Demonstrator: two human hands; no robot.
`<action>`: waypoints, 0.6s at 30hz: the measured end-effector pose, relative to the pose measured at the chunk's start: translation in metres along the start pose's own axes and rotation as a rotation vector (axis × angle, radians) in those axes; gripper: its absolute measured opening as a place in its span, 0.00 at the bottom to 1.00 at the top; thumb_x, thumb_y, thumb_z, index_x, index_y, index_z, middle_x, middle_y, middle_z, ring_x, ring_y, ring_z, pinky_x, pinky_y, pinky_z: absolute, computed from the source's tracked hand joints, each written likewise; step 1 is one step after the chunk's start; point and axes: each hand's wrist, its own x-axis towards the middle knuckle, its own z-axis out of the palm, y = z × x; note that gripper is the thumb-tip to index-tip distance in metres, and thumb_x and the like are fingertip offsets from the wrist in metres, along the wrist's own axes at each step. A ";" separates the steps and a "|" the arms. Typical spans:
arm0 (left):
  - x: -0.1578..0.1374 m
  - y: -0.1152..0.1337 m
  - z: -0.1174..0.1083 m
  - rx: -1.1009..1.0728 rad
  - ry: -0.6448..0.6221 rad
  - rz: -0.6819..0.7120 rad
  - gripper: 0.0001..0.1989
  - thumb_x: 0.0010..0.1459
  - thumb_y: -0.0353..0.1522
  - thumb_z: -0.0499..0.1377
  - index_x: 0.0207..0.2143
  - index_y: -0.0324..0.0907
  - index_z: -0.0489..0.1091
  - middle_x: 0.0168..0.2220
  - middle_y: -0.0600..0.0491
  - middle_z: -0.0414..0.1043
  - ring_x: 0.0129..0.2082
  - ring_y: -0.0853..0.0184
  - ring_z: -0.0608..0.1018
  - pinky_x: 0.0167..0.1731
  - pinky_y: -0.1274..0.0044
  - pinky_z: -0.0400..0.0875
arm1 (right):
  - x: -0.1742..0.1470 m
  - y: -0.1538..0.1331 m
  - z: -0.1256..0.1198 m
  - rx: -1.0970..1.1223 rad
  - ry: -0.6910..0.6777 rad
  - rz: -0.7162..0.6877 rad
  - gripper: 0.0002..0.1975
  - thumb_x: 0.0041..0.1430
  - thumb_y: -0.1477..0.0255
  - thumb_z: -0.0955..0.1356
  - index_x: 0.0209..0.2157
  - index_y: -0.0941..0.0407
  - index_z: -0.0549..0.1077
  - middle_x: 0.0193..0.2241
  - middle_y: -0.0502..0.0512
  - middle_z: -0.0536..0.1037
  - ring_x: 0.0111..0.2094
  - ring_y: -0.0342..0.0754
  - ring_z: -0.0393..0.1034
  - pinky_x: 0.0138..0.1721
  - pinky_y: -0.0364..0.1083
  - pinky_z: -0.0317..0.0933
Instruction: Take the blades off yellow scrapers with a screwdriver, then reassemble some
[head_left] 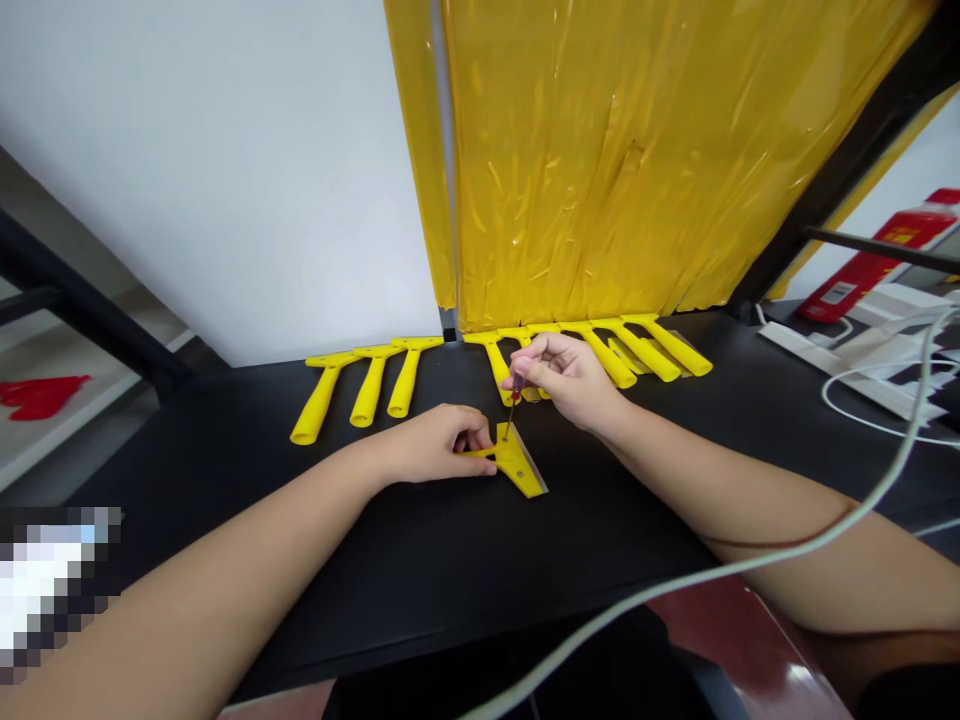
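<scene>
My left hand (442,443) is closed around the handle of a yellow scraper (517,468) lying on the black table. Its head points right, with a thin metal blade along the outer edge and two screw holes. My right hand (562,372) pinches a small screwdriver (515,393) with a dark red handle. The screwdriver stands nearly upright, its tip at the upper screw hole of the scraper head. My left palm hides most of the scraper's handle.
Three yellow scrapers (367,390) lie behind my left hand, and several more (660,345) behind my right. A yellow plastic curtain (600,170) and a white panel (225,170) stand behind the table. A white cable (712,572) crosses my right arm. A red bottle (874,260) is at right.
</scene>
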 end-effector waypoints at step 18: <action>0.001 0.006 -0.001 0.017 -0.022 -0.022 0.17 0.57 0.44 0.69 0.34 0.41 0.72 0.34 0.55 0.73 0.30 0.69 0.71 0.30 0.76 0.65 | -0.009 -0.004 0.031 0.392 -0.039 0.138 0.17 0.61 0.63 0.76 0.35 0.50 0.63 0.21 0.39 0.61 0.22 0.40 0.53 0.28 0.42 0.57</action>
